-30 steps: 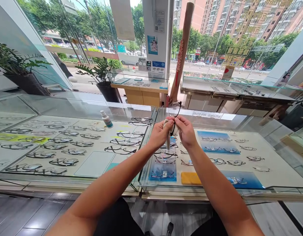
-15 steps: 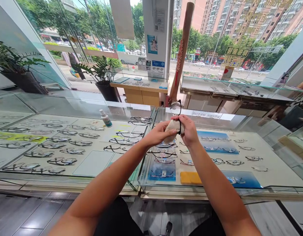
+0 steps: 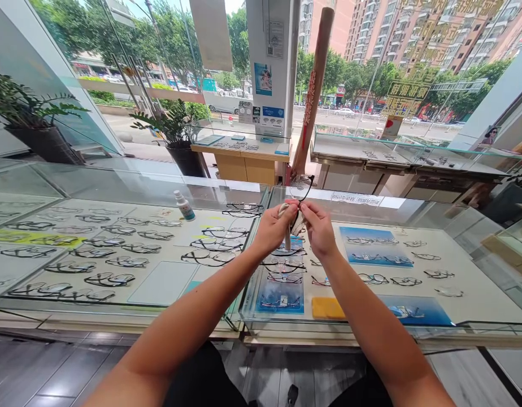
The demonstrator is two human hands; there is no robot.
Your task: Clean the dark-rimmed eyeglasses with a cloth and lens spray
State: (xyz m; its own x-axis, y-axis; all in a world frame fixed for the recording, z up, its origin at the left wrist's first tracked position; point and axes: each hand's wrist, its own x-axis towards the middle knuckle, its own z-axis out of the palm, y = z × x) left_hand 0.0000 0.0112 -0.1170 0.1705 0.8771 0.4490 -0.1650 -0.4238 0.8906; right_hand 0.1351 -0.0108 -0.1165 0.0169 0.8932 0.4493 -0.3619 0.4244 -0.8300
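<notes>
Above the glass display case, my left hand [image 3: 274, 227] is closed on a bunched pale cloth [image 3: 287, 240], which hangs below its fingers. My right hand [image 3: 320, 227] pinches the dark-framed glasses [image 3: 308, 189] near their middle, its fingertips close to those of my left hand. One round lens of the glasses points up and away from me. The lower part of the frame is partly hidden behind my fingers. A white spray bottle [image 3: 185, 207] stands on the glass top to the left.
Rows of glasses [image 3: 112, 278] lie inside the display case [image 3: 256, 333]. A yellow-orange cloth [image 3: 327, 308] is near its front edge. Beyond stand a wooden post [image 3: 315, 90], a potted plant [image 3: 187, 158] and further glass counters [image 3: 239, 148].
Both hands have shifted their grip; the glasses have turned and tilt to the right. The cloth, earlier spread over the frame, now hangs narrow from my left hand.
</notes>
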